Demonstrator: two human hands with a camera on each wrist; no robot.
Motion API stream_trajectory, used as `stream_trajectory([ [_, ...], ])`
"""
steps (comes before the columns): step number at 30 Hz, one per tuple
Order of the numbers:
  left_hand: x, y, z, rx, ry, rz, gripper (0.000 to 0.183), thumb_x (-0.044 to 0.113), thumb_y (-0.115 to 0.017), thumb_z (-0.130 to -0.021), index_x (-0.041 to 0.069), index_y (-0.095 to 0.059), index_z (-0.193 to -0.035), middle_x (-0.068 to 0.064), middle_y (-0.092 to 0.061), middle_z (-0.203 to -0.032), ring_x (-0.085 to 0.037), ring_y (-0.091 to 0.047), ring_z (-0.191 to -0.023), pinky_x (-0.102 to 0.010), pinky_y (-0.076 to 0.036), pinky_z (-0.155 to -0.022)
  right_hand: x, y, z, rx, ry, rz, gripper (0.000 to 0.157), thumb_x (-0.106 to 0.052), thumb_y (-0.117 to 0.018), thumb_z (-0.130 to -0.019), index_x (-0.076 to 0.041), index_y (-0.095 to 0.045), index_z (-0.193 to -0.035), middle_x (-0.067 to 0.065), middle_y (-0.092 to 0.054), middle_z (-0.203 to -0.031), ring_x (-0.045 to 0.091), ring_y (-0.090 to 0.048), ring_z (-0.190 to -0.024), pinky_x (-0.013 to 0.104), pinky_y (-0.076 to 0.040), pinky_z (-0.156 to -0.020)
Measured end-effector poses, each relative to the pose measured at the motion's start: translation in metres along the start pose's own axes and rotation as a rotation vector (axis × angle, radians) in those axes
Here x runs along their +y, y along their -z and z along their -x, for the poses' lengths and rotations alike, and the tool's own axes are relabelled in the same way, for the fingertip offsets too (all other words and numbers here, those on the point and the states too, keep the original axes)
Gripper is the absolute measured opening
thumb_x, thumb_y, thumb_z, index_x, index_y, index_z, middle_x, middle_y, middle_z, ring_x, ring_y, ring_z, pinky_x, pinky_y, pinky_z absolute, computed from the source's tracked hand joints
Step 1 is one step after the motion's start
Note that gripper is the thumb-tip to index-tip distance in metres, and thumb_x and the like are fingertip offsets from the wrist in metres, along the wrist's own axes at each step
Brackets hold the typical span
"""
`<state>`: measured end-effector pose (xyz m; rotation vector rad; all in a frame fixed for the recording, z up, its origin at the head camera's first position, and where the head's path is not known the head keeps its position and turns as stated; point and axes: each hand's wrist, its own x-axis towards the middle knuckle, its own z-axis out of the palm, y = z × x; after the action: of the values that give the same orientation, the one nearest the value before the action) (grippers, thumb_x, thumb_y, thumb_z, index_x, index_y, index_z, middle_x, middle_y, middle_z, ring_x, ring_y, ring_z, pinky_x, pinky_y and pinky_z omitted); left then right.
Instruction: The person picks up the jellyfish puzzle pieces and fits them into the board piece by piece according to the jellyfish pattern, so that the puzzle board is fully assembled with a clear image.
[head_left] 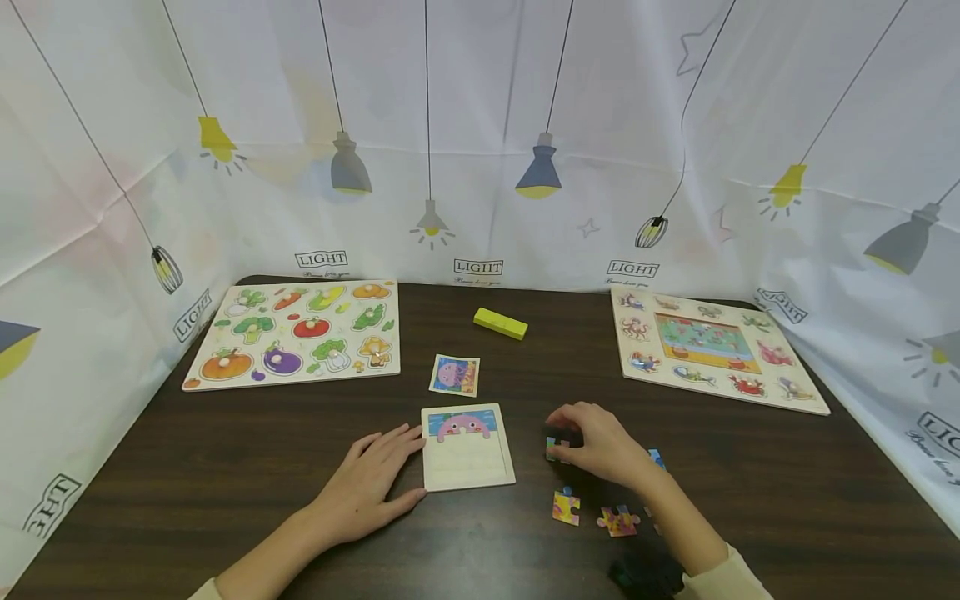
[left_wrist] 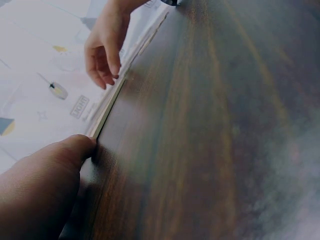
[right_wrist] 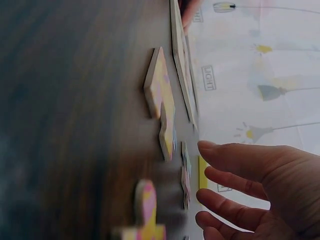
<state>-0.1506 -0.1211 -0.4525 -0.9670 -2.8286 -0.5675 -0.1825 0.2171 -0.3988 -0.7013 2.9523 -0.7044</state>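
A square puzzle board [head_left: 468,467] lies before me, a strip of pink octopus picture along its top and bare wood below. My left hand [head_left: 367,487] rests on the table with fingers spread, its fingertips and thumb at the board's left edge. Over a puzzle piece [head_left: 551,450] hovers my right hand [head_left: 600,442], which partly hides it. In the right wrist view the fingers [right_wrist: 235,160] are loosely bent and hold nothing. Nearer me lie a yellow and pink piece [head_left: 566,507] and another orange-pink piece [head_left: 619,522]. A blue piece [head_left: 656,457] shows beside the right wrist.
Above the board lies a small octopus picture card [head_left: 454,376]. Behind it is a yellow block [head_left: 500,323]. A vegetable peg puzzle [head_left: 217,342] stands at the back left, a sea-animal peg puzzle [head_left: 630,333] at the back right. A dark object [head_left: 645,575] sits near the right sleeve.
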Motion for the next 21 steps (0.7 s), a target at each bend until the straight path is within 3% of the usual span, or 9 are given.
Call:
stream_trajectory([
  [11,0.000,-0.001,0.001,0.012,-0.004,0.003,0.061,0.052,-0.049,-0.089,0.015,-0.042,-0.137,0.000,-0.033,-0.145,-0.017,-0.026,-0.134,-0.046,-0.021,-0.102,0.008,0.000,0.016,0.011,0.040,0.032,0.034,-0.023,-0.075,-0.076,-0.005,-0.063,-0.103,0.004,-0.059,-0.095,0.020,-0.052,-0.084,0.034,-0.045,-0.071],
  [21,0.001,-0.001,0.001,0.036,-0.019,0.003,0.061,0.052,-0.050,-0.088,0.013,-0.044,-0.135,-0.001,-0.035,-0.144,-0.019,-0.028,-0.133,-0.048,-0.023,-0.101,0.009,0.000,0.021,0.007,0.040,0.023,0.026,-0.022,-0.074,-0.077,-0.010,-0.064,-0.098,0.001,-0.056,-0.091,0.019,-0.050,-0.084,0.032,-0.045,-0.069],
])
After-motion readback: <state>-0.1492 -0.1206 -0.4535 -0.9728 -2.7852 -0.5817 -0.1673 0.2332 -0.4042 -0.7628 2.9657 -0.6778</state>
